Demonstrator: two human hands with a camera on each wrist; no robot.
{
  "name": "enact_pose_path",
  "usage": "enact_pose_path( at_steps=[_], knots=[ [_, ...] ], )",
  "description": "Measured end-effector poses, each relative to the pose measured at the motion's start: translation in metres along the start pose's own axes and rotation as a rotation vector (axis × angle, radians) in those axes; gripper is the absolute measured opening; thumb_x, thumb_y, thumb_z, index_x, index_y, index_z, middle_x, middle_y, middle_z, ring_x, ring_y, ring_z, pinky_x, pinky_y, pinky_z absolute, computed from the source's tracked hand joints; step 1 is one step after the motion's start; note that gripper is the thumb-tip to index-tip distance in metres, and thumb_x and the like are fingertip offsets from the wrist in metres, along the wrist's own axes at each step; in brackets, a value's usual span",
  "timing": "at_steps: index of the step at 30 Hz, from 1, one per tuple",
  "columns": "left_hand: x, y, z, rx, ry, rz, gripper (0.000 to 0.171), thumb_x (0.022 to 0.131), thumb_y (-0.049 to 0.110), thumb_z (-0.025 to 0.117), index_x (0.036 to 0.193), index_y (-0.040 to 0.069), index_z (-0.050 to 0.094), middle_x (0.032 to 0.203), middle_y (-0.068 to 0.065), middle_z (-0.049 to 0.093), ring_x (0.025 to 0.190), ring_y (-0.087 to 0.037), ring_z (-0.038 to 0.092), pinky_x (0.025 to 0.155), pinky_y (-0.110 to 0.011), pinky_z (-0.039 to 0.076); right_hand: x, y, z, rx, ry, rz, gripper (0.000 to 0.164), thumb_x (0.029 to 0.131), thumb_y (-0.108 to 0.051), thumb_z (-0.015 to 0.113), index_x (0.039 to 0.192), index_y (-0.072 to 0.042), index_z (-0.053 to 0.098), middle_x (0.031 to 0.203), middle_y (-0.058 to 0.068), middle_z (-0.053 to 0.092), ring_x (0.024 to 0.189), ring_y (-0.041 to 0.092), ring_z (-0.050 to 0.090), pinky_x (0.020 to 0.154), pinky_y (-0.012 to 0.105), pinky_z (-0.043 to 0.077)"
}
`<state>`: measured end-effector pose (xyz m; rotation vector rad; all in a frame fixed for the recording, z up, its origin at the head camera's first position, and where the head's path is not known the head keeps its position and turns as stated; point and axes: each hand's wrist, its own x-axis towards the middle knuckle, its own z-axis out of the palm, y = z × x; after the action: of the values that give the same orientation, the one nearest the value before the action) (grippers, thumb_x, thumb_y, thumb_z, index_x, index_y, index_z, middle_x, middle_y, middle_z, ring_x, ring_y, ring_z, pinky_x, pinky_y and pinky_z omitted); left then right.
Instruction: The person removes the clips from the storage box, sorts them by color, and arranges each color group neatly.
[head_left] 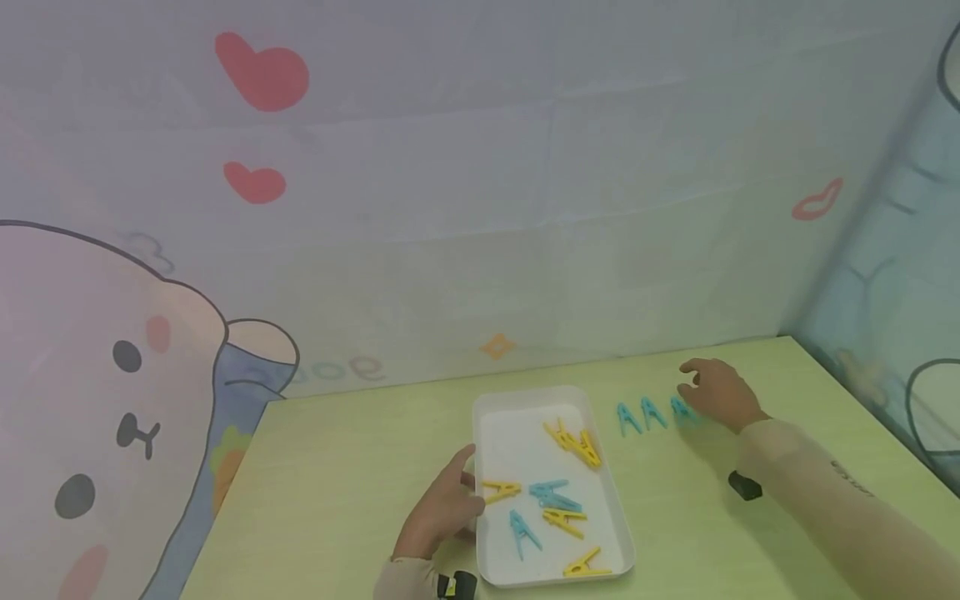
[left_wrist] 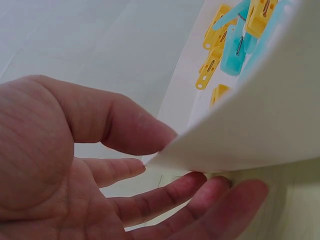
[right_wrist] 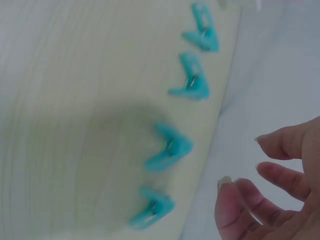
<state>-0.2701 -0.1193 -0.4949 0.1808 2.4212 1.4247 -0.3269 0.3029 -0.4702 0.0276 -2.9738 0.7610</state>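
Note:
A white tray [head_left: 611, 517] holds yellow clothespins [head_left: 585, 562] and blue clothespins [head_left: 524, 533]. At its left side, my left hand [head_left: 444, 504] holds the edge, the thumb by the rim and fingertips low along the outer wall in the left wrist view. To the tray's right, several blue clothespins [head_left: 652, 413] stand apart in a row on the table. My right hand [head_left: 720, 393] hovers over the row's right end, thumb and fingers bent and apart, nothing between them. In the head view it covers part of the row, which the right wrist view shows more fully.
The pale yellow-green table [head_left: 337, 467] ends at the back against a printed cloth [head_left: 450, 275] with hearts and a cartoon animal. Another cloth panel [head_left: 900, 275] rises along the right edge.

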Motion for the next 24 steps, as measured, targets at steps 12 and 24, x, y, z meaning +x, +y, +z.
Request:
enact_pose_path(
  at_steps=[12, 24],
  knots=[
    [0.0, 0.0, 0.001, -0.038, -0.011, 0.012, 0.09, 0.073, -0.007, 0.057, 0.156, 0.004, 0.024, 0.125, -0.027, 0.051, 0.087, -0.031, 0.061, 0.061, -0.04, 0.059, -0.011, -0.067, 0.007, 0.065, 0.02, -0.06, 0.039, 0.093, -0.013, 0.061, 0.125, 0.01, 0.059, 0.106, 0.028, 0.063, 0.086, 0.037, 0.064, 0.07, 0.049, 0.055],
    [-0.002, 0.001, 0.0, -0.022, -0.006, 0.016, 0.088, 0.074, -0.007, 0.058, 0.155, 0.002, 0.025, 0.123, -0.026, 0.052, 0.092, -0.032, 0.06, 0.065, -0.042, 0.058, -0.037, -0.123, 0.033, 0.1, 0.028, -0.15, 0.035, 0.092, -0.014, 0.065, 0.123, 0.002, 0.064, 0.104, 0.02, 0.063, 0.066, 0.018, 0.056, 0.056, 0.034, 0.05]
  ],
)
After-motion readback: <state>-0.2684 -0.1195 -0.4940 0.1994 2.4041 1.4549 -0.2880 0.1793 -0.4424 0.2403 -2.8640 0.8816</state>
